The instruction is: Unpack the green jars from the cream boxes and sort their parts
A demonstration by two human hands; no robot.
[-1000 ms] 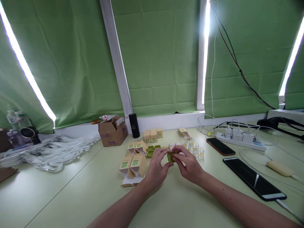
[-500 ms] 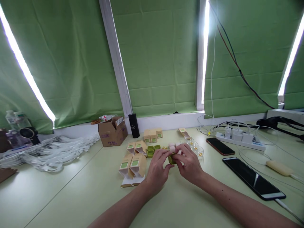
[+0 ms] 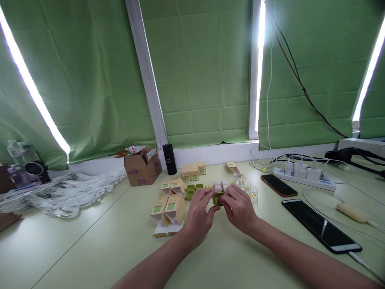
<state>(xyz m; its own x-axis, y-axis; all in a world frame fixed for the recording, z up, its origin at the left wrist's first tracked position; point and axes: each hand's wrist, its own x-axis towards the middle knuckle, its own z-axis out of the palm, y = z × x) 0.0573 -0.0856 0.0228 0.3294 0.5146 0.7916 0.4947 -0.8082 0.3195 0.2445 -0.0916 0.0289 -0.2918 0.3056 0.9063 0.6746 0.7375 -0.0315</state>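
Both my hands meet above the near middle of the table around a small olive-green case (image 3: 217,199). My left hand (image 3: 199,210) pinches its left side between thumb and fingers. On the right side, my right hand (image 3: 240,205) has its fingers closed on the same case, partly covering it. Just behind my left hand sit several more green cases (image 3: 190,194). Small pink pieces (image 3: 217,186) lie beyond my fingers, beside tiny yellowish pieces (image 3: 208,186). Clear plastic boxes with gold-coloured bits inside (image 3: 253,193) stand behind my right hand.
Open kraft boxes (image 3: 175,208) stand left of my hands, with closed kraft boxes (image 3: 194,171) farther back. A carton (image 3: 142,167) and black cylinder (image 3: 169,159) are near the wall. Two phones (image 3: 321,225) and a power strip (image 3: 303,178) with cables lie right. White straps (image 3: 75,192) lie left.
The green case has turned slightly between my hands, showing more of its hollow side. My right fingers have shifted and curled closer around it. Other things have stayed put.
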